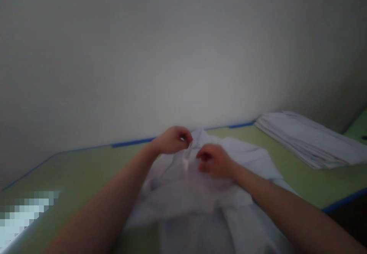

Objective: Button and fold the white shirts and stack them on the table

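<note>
A white garment (243, 158) lies spread on the green table (86, 170) in front of me. My left hand (173, 140) is closed, pinching the white cloth near its far edge. My right hand (213, 161) is closed too, its fingers curled onto the same cloth a little to the right and nearer to me. The two hands are close together, with a bunched fold of fabric between them. Both forearms reach in from the bottom of the view over the garment. The picture is dim and soft.
A stack of folded white cloth (309, 139) lies at the right on the table. A plain pale wall (172, 55) rises right behind the table's blue-taped far edge. A blurred-out patch (23, 212) sits at the lower left.
</note>
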`<state>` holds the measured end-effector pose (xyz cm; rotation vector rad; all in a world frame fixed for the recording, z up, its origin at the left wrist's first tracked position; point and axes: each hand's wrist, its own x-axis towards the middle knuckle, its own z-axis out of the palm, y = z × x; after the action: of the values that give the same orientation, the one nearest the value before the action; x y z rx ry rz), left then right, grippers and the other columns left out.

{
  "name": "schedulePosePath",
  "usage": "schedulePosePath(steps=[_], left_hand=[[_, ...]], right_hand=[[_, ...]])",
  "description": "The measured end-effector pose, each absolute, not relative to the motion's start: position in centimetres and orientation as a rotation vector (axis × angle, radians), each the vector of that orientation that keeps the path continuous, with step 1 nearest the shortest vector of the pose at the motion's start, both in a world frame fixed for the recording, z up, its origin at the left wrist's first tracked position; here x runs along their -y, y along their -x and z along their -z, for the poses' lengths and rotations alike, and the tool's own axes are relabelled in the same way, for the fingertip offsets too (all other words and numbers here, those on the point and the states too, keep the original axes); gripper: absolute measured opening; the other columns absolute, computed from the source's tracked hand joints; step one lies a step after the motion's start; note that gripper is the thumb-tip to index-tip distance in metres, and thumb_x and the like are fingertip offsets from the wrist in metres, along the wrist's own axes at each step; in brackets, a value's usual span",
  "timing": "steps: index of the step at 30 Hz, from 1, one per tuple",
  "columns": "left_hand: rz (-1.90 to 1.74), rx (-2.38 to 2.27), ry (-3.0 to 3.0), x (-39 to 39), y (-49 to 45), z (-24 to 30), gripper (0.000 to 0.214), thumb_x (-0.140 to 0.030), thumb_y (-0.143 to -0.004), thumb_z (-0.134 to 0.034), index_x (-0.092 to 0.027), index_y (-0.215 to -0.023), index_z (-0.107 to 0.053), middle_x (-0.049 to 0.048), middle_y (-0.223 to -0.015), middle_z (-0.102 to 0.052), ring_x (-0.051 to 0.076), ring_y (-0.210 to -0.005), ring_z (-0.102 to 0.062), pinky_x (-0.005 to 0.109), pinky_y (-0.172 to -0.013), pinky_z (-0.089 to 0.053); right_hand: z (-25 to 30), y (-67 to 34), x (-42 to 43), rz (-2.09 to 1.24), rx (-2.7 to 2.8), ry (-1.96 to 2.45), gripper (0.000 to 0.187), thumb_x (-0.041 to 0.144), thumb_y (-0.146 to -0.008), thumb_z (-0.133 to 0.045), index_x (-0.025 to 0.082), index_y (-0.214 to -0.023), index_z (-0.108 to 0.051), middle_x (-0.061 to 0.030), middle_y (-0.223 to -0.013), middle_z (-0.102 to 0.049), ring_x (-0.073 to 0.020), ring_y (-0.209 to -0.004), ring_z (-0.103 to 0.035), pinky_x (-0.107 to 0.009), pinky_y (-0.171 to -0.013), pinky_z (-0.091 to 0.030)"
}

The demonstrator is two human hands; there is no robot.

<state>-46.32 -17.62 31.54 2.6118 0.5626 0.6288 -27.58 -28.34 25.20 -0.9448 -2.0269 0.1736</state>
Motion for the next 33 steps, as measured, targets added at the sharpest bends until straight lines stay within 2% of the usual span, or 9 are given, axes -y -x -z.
schedulePosePath(steps=[3, 7, 9, 15, 19, 22, 26, 29, 33], left_hand=[[-0.677, -0.597, -2.631, 18.2, 45.2, -31.4, 0.019, -0.011, -0.061, -0.051, -0.015, -0.076, -0.063, 0.001, -0.075, -0.064, 0.012, -0.071, -0.057, 0.022, -0.067, -0.044], [-0.718, -0.627, -2.668, 18.9, 44.5, -31.3, 0.017, -0.012, -0.062, -0.051, -0.016, -0.074, -0.062, 0.0019, -0.076, -0.063, 0.013, -0.071, -0.057, 0.024, -0.068, -0.045], [-0.707, -0.593, -2.683, 19.1, 44.6, -31.5, 0.017, -0.01, -0.062, -0.05, -0.016, -0.073, -0.061, 0.0028, -0.078, -0.063, 0.013, -0.073, -0.057, 0.024, -0.069, -0.046], [-0.661, -0.195, -2.747, 20.2, 45.8, -32.8, 0.028, -0.007, -0.065, -0.051, -0.018, -0.087, -0.064, 0.007, -0.114, -0.057, 0.018, -0.104, -0.052, 0.031, -0.09, -0.041], [-0.535, -0.292, -2.804, 20.9, 45.9, -32.9, 0.023, -0.03, -0.069, -0.065, -0.017, -0.088, -0.063, 0.0045, -0.09, -0.063, 0.015, -0.083, -0.056, 0.027, -0.078, -0.045], [-0.544, -0.336, -2.796, 20.9, 45.7, -32.8, 0.027, -0.039, -0.07, -0.066, -0.016, -0.082, -0.062, 0.0027, -0.079, -0.062, 0.013, -0.074, -0.055, 0.024, -0.071, -0.044], [-0.631, -0.234, -2.757, 20.7, 45.7, -32.7, 0.026, -0.04, -0.071, -0.066, -0.015, -0.079, -0.063, 0.004, -0.08, -0.063, 0.013, -0.075, -0.056, 0.025, -0.074, -0.044], [-0.645, -0.172, -2.698, 20.7, 45.7, -32.7, 0.025, -0.039, -0.068, -0.069, -0.015, -0.076, -0.063, 0.0047, -0.08, -0.065, 0.013, -0.075, -0.058, 0.025, -0.074, -0.045], [-0.63, -0.117, -2.6, 21.2, 45.6, -32.7, 0.024, -0.037, -0.067, -0.07, -0.015, -0.071, -0.062, 0.0059, -0.08, -0.067, 0.014, -0.076, -0.061, 0.026, -0.074, -0.047]], right_hand=[[-25.2, 28.9, 29.0, -0.164, 2.008, 0.979, 0.041, 0.049, -0.06, -0.072, 0.015, -0.082, -0.062, -0.0004, -0.07, -0.055, -0.0094, -0.061, -0.046, -0.02, -0.056, -0.035], [-25.0, 30.4, 29.4, -0.137, 1.945, 1.069, 0.024, 0.037, -0.071, -0.064, 0.015, -0.065, -0.056, 0.0018, -0.061, -0.051, -0.0078, -0.056, -0.042, -0.02, -0.052, -0.029], [-24.8, 30.5, 29.3, -0.113, 1.912, 1.079, 0.024, 0.027, -0.075, -0.057, 0.015, -0.056, -0.049, 0.0024, -0.056, -0.047, -0.0075, -0.054, -0.041, -0.02, -0.052, -0.027], [-24.2, 29.4, 28.4, -0.176, 1.71, 1.089, 0.018, 0.018, -0.068, -0.053, 0.016, -0.053, -0.043, 0.0047, -0.051, -0.04, -0.0071, -0.052, -0.035, -0.02, -0.049, -0.024], [-24.1, 28.8, 28.1, -0.289, 1.663, 1.054, 0.017, 0.022, -0.067, -0.056, 0.016, -0.055, -0.047, 0.0048, -0.052, -0.041, -0.0078, -0.054, -0.037, -0.02, -0.051, -0.027], [-24.2, 28.7, 28.1, -0.549, 1.625, 0.908, 0.013, 0.024, -0.072, -0.054, 0.015, -0.063, -0.056, 0.0025, -0.058, -0.051, -0.0095, -0.059, -0.046, -0.021, -0.056, -0.035], [-23.8, 28.9, 27.8, -0.893, 1.438, 0.777, 0.015, 0.029, -0.075, -0.057, 0.016, -0.079, -0.062, 0.0005, -0.062, -0.06, -0.0111, -0.058, -0.054, -0.025, -0.06, -0.043], [-23.3, 28.9, 27.6, -0.958, 1.387, 0.727, 0.019, 0.03, -0.068, -0.068, 0.015, -0.079, -0.064, -0.0002, -0.066, -0.062, -0.0109, -0.058, -0.055, -0.024, -0.06, -0.044], [-22.6, 28.5, 27.2, -1.103, 1.35, 0.655, 0.021, 0.032, -0.066, -0.072, 0.015, -0.076, -0.067, -0.0003, -0.068, -0.063, -0.0092, -0.059, -0.054, -0.022, -0.058, -0.042]])
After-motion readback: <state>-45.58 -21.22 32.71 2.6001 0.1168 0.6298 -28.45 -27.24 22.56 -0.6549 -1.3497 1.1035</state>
